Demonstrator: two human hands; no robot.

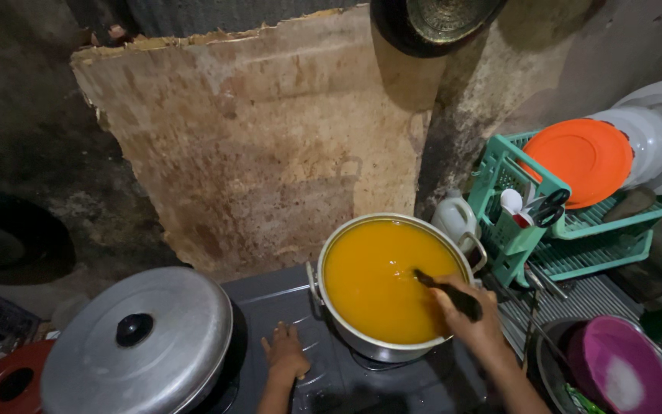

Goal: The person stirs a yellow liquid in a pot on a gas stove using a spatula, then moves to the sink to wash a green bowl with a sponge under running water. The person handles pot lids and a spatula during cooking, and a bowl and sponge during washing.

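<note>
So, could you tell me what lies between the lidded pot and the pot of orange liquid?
In the head view, the left hand rests flat on the dark stovetop between the lidded pot and the pot of orange liquid.

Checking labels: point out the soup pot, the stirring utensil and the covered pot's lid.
soup pot (362,350): head view, front outer wall.
stirring utensil (432,281): head view, dark shaft over soup.
lid (170,330): head view, bare metal dome.

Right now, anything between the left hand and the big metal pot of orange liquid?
Nothing visible. The left hand rests flat on the dark stove top, just left of the metal pot of orange liquid, with bare surface between them. The right hand holds a dark utensil in the pot.
</note>
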